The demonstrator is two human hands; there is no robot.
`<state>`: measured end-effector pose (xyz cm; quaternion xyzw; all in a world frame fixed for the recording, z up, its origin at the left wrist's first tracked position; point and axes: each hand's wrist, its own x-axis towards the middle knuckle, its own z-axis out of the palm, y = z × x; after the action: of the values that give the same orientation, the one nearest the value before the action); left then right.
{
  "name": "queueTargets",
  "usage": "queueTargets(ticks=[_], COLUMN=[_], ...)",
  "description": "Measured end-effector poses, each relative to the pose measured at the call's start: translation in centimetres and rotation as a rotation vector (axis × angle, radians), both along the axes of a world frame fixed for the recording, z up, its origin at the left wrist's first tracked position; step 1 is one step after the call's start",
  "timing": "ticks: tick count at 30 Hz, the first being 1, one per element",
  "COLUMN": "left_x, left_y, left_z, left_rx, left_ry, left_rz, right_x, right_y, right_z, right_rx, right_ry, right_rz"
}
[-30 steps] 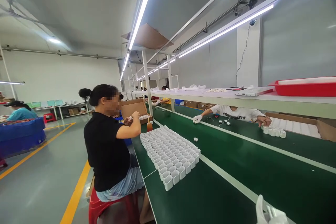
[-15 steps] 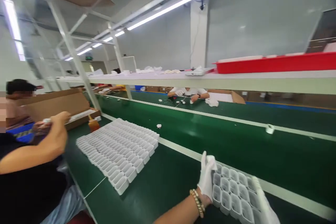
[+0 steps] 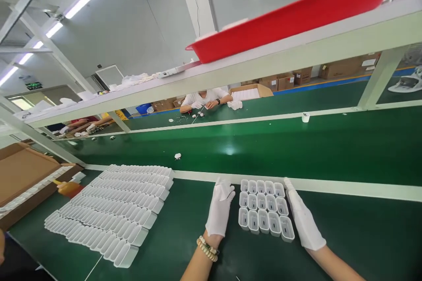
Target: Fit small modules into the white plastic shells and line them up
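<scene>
A small block of white, open-topped plastic cups (image 3: 262,208) stands in rows on the green table in front of me. My left hand (image 3: 219,210), in a white glove, is just left of this block with a narrow gap between. Its fingers are loosely bent and apart, and I see nothing held in them. My right hand (image 3: 302,219), also gloved, lies along the block's right side with fingers stretched out; whether it touches the end cups I cannot tell. Further left stands a much larger array of similar white cups (image 3: 115,210).
A red tray (image 3: 290,13) rests on the shelf (image 3: 263,61) overhead. Beyond the pale rail runs a green belt (image 3: 250,153) with a lone white cup (image 3: 305,117). At left are a cardboard box (image 3: 26,171) and an orange-brown bottle (image 3: 70,189). A person (image 3: 207,99) works opposite.
My view has swung right and tilted. My left hand has drawn slightly away from the small block of cups, which now stands squarely in rows. My right hand remains at its right side.
</scene>
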<state>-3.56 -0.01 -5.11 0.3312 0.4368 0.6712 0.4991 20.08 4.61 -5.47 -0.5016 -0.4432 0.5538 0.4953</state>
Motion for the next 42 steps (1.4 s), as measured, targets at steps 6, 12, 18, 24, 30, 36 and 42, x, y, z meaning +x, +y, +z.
queueTargets(ticks=[6, 12, 18, 24, 30, 36, 42], left_x=[-1.6, -3.6, -4.3, -4.6, -4.3, -3.0, -1.8], left_y=[-1.0, -1.4, -1.9, -1.9, -1.9, -2.8, -3.7], left_z=[2.2, 1.2, 1.5, 2.8, 2.8, 1.5, 1.6], left_rx=[-0.035, -0.004, -0.005, -0.015, -0.002, -0.005, -0.049], left_ry=[0.388, 0.86, 0.926, 0.901, 0.888, 0.889, 0.989], left_rz=[-0.135, -0.244, -0.36, -0.391, -0.377, -0.179, -0.036], right_x=[-0.1, 0.1, 0.2, 0.1, -0.1, -0.3, -0.3], right_y=[-0.1, -0.2, -0.1, 0.2, 0.3, -0.1, -0.3], right_z=[0.4, 0.8, 0.9, -0.1, -0.3, 0.4, 0.6], right_rx=[-0.049, -0.071, -0.084, -0.021, 0.032, 0.09, 0.103], right_ry=[0.067, 0.067, 0.021, 0.052, 0.087, 0.01, -0.052], right_rz=[0.002, 0.004, 0.001, -0.02, -0.057, -0.06, -0.062])
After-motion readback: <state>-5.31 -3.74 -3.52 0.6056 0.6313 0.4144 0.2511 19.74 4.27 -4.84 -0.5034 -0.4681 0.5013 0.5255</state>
